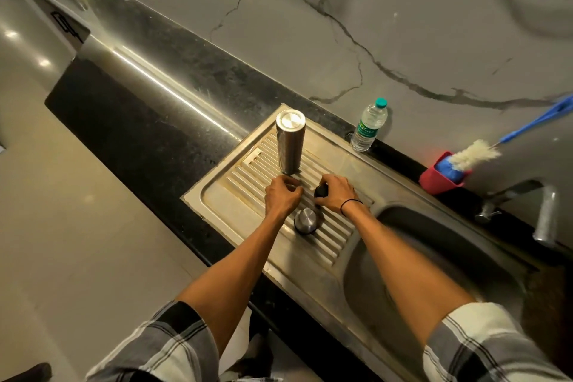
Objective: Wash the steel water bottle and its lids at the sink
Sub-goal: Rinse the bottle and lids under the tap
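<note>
We stand at a dark stone counter under a veined marble-look wall, with a steel sink unit set into it; we place everything by its ribbed drainboard [328,226]. The steel water bottle [290,141] stands at the drainboard's far end, and it appears to be upside down, its flat base up, as if left to drain. On the near ribs lies a steel lid [305,220], dome up, between our two forearms. Our right hand [336,195] grips a small black lid [321,191] just above the ribs, fingers curled round it. Our left hand [282,195] hangs just beside the foot of the bottle with fingers curled in; we cannot tell whether they pinch anything small or nothing at all.

Past the drainboard's far edge a clear plastic bottle [369,125] with a green cap stands against the wall. To the drainboard's right lies the sink bowl [434,257], then the tap [545,214], and behind the bowl a red holder [440,180] with a blue-handled bottle brush [474,153] leaning out of it.

No water runs from the tap and the brush is back in its holder, so we judge the washing itself mostly done. What seems left is setting down the black lid, letting all three pieces dry, and perhaps putting them together again. Whether the pieces are truly rinsed clean, we cannot see.
</note>
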